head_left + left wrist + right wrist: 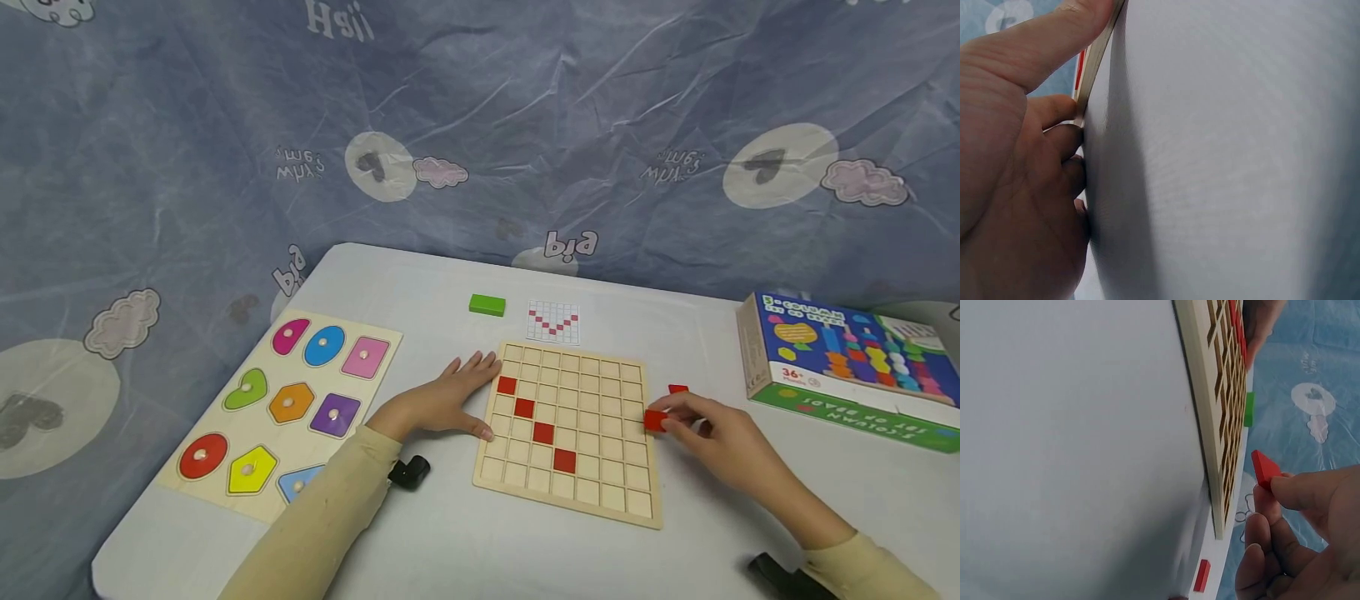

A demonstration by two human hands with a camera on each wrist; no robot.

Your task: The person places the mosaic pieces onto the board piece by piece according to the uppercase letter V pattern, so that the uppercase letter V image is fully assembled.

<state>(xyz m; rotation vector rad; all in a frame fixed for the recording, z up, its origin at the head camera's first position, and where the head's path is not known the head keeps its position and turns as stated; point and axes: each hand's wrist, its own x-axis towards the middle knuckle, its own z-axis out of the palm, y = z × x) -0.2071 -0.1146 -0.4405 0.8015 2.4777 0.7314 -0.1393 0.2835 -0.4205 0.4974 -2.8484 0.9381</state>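
Note:
A wooden grid board [600, 510] lies on the white table, with several red square tiles set in its cells in a slanting line. My left hand [442, 400] rests at the board's left side with spread fingers, thumb touching the edge; the left wrist view shows thumb and fingers along that edge. Between thumb and fingers, my right hand [723, 433] pinches a red tile [656, 421] over the board's right edge. In the right wrist view that red tile [1265, 469] is held above the table. Another red tile [678, 388] lies beyond the right fingers, partly hidden.
A pattern card [553, 322] and a green block [487, 305] lie behind the board. On the left is a shape puzzle board [333, 392], partly covered by the left sleeve. A toy box [847, 367] stands at right. Dark objects [409, 472] sit near both wrists.

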